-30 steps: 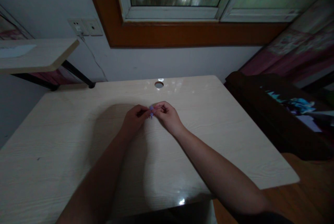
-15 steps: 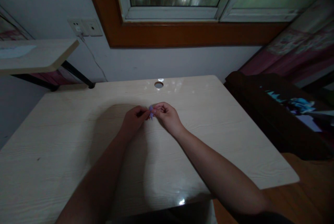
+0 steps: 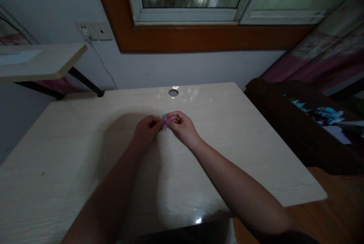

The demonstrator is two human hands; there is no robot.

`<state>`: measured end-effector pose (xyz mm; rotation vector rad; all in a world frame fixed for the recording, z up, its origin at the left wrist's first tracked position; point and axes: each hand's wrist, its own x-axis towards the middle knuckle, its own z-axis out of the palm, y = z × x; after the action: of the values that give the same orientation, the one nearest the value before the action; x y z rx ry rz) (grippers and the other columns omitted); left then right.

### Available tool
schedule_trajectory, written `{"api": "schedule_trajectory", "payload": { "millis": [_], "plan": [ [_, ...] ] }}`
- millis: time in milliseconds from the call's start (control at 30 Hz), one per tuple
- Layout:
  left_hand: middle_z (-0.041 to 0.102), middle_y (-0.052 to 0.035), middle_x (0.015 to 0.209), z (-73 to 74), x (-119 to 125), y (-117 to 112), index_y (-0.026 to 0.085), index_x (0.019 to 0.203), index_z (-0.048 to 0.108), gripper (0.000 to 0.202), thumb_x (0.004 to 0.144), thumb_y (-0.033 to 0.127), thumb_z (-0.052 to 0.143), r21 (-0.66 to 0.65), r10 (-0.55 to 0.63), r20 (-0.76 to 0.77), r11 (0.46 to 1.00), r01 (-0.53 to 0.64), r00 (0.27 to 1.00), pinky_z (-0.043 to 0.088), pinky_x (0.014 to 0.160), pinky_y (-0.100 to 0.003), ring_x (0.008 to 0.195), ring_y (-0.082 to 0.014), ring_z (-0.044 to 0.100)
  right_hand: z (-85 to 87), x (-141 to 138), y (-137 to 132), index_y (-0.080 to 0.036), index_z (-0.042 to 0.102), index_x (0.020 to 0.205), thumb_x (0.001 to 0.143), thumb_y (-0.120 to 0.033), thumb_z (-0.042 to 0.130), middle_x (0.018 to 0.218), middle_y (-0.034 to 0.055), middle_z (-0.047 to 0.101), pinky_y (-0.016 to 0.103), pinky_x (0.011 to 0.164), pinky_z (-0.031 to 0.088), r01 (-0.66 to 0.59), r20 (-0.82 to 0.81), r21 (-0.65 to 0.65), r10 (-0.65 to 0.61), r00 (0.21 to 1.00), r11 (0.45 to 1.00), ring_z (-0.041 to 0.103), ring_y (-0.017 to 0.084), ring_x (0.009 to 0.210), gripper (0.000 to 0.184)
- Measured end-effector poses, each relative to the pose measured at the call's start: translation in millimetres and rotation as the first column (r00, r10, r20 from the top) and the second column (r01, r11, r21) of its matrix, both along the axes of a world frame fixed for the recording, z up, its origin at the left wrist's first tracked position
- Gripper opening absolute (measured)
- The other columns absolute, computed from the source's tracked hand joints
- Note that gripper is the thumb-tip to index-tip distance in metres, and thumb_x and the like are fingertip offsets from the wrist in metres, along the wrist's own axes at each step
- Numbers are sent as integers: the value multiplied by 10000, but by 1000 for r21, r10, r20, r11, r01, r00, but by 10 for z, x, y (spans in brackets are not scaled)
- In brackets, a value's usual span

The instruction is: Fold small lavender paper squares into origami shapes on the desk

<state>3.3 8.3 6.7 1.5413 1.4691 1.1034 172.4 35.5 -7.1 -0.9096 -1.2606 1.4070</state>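
Between my fingertips is a small purple piece (image 3: 165, 118), perhaps folded paper; its kind is too small to make out. My left hand (image 3: 146, 130) pinches it from the left with thumb and forefinger. From the other side my right hand (image 3: 183, 126) grips it the same way, the other fingers curled. Most of the piece is hidden by the fingers, with bits showing above and below them. Both hands are close together over the pale wood-grain desk (image 3: 182, 168), towards its far half.
A round cable hole (image 3: 173, 93) lies near the desk's back edge. At the left stands a raised shelf (image 3: 42, 62) on black legs. A cord (image 3: 102, 64) hangs from the wall socket (image 3: 93, 31). Dark brown furniture (image 3: 287, 122) with blue scraps (image 3: 327, 114) stands at the right.
The hands hold nearly the same pose, with the purple piece shifted very slightly between the fingertips. The view has tilted a trace.
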Motion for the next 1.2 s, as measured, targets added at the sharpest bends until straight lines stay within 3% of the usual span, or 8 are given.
{"api": "schedule_trajectory", "payload": {
  "millis": [267, 633, 1033, 1200],
  "plan": [
    [677, -7, 678, -19, -8, -2, 183, 735, 649, 267, 816, 437, 651, -12, -37, 18, 999, 37, 999, 483, 645, -254, 629, -141, 615, -20, 7, 0, -204, 620, 853, 650, -356, 829, 733, -14, 655, 283, 679, 474, 3, -25, -41, -4, 1000, 999, 599, 132, 666, 328],
    [666, -4, 677, -8, -5, 12, 181, 761, 666, 240, 824, 412, 643, 8, 0, 53, 1000, 0, 999, 486, 650, -260, 636, -141, 614, -24, 34, 0, -195, 675, 888, 716, -369, 789, 783, 7, 681, 298, 754, 490, -19, -44, -27, 18, 999, 999, 624, 140, 735, 270],
    [684, -8, 726, -55, -26, 25, 186, 815, 666, 267, 782, 450, 689, 25, -48, 131, 999, 45, 990, 506, 689, -274, 675, -147, 632, 35, 64, -56, -198, 734, 839, 767, -417, 731, 813, 30, 711, 307, 752, 475, -9, 137, 48, 2, 991, 999, 618, 167, 748, 230],
    [684, -7, 759, -63, -35, 16, 194, 809, 679, 267, 751, 452, 720, 33, -54, 40, 998, 52, 998, 487, 693, -272, 709, -155, 622, 21, 69, -47, -208, 733, 839, 777, -431, 728, 834, 34, 707, 313, 765, 474, -20, 152, 70, 9, 988, 997, 617, 175, 773, 232]
  ]
}}
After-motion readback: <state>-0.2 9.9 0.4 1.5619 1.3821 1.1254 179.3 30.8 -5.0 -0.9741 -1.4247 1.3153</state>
